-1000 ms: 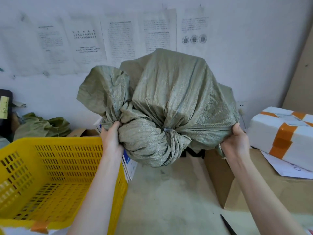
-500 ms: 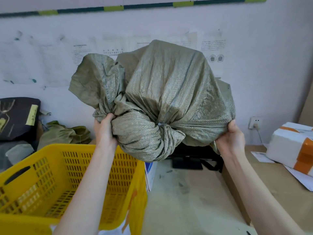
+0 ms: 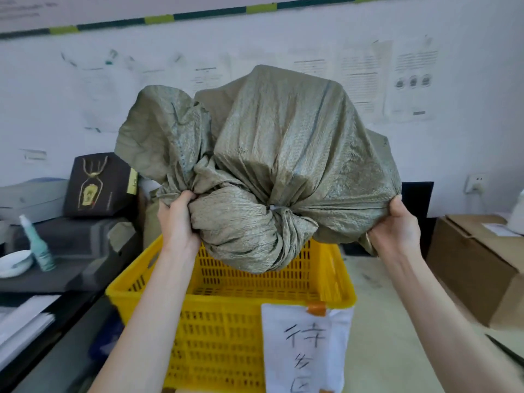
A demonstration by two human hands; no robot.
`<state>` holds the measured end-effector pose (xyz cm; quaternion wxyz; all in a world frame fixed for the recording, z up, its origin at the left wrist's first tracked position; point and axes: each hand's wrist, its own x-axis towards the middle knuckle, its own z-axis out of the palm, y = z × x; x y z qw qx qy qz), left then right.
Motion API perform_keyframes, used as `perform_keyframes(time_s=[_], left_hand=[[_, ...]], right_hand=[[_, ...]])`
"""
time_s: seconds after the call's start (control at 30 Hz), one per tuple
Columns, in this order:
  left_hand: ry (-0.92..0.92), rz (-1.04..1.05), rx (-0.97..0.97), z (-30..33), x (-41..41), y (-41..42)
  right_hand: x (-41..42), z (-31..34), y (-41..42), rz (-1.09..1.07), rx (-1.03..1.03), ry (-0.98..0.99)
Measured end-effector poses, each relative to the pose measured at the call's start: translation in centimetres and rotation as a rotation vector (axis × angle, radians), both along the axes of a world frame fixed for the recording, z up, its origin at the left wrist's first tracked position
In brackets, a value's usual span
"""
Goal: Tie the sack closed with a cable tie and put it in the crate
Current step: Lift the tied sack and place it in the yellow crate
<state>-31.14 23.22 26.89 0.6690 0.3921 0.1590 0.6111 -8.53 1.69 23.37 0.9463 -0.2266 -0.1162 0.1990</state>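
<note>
A full olive-green woven sack (image 3: 283, 154) hangs in the air above the yellow plastic crate (image 3: 226, 330). Its neck is bunched and cinched by a pale cable tie (image 3: 272, 207), with the gathered end facing me. My left hand (image 3: 177, 219) grips the sack's loose flap on the left side. My right hand (image 3: 397, 225) clutches the fabric on the sack's right side. The sack's lowest part hangs just inside the crate's opening, without touching the crate floor. A white paper label (image 3: 306, 347) with handwriting is taped to the crate's front wall.
A cardboard box (image 3: 476, 262) stands to the right of the crate. On the dark surface at left are a teal bottle (image 3: 38, 245), a white bowl (image 3: 15, 262) and a dark box (image 3: 99, 185). The papered wall rises behind, with a socket (image 3: 476, 182) at right.
The sack, held in both hands, has moved left until it hangs over the crate. The crate now lies straight in front of me instead of at lower left.
</note>
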Motion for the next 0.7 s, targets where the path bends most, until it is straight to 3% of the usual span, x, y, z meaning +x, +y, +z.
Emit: perform_keyframes(time_s=[0.33, 0.53, 0.7], left_hand=[[0.145, -0.042, -0.181, -1.0, -9.8, 4.2], [0.365, -0.133, -0.305, -2.1, -10.4, 5.7], [0.412, -0.054, -0.311, -3.9, -9.4, 5.8]], right_hand=[[-7.9, 0.6, 2.7, 0.107, -0.215, 0.096], [-8.3, 0.3, 3.7, 0.146, -0.535, 0.125], [-8.4, 0.0, 4.2, 0.165, -0.623, 0.107]])
